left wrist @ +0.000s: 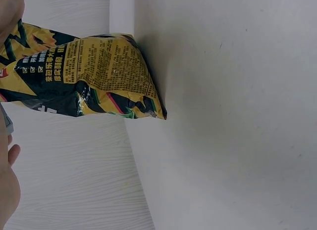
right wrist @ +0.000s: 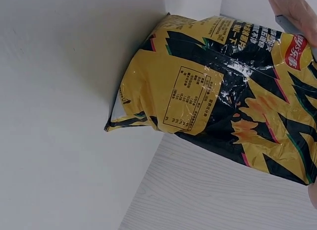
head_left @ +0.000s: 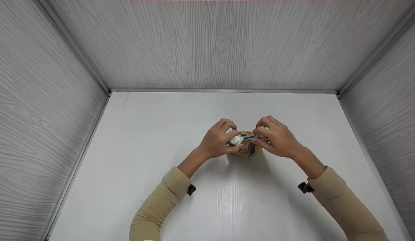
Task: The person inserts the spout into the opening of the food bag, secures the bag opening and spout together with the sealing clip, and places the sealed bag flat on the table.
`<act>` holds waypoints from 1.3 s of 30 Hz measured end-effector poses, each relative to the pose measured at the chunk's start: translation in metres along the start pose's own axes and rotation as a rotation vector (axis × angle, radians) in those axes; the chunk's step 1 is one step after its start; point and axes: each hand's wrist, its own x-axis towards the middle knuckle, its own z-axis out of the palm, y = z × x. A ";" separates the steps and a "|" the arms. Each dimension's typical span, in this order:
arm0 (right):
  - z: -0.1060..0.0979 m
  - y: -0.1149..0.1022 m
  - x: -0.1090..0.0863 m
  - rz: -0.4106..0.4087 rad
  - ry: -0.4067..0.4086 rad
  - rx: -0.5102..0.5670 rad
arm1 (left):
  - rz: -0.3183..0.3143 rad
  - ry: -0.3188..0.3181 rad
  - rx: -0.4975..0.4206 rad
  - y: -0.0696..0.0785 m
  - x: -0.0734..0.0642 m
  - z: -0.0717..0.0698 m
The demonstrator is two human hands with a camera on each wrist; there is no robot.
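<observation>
A yellow and black snack bag [left wrist: 106,67] stands upright on the white table, its bottom on the surface and its printed sides facing both wrist cameras. Across the bag's top lies a grey bag clip [head_left: 250,136] with a white cap-like end [head_left: 236,140]. My left hand [head_left: 216,139] holds the white end between thumb and curled fingers. From the other side, my right hand [head_left: 277,138] pinches the clip and the top of the bag. The fingers hide much of the clip, so whether it is fully fastened cannot be seen.
The white table [head_left: 134,150] is bounded by grey wood-grain panels at the left, right and back [head_left: 207,47]. A metal strip [head_left: 224,90] runs along its rear edge. Small black devices sit at both sleeve cuffs.
</observation>
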 end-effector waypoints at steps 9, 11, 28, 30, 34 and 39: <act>0.000 -0.003 0.003 0.031 -0.043 0.079 | -0.009 -0.011 0.024 0.000 0.000 -0.001; 0.000 -0.003 0.003 0.032 -0.047 0.083 | -0.006 -0.011 0.029 0.000 0.000 -0.001; 0.002 -0.004 0.005 -0.011 -0.030 0.086 | -0.004 -0.031 0.045 0.000 0.000 -0.001; 0.003 -0.004 0.005 -0.017 -0.028 0.090 | -0.008 -0.036 0.040 0.000 0.000 -0.001; 0.004 -0.004 0.006 -0.021 -0.023 0.098 | -0.019 -0.045 0.031 0.000 0.001 -0.001; 0.005 -0.004 0.006 -0.021 -0.024 0.112 | -0.035 -0.059 0.022 0.001 0.002 -0.001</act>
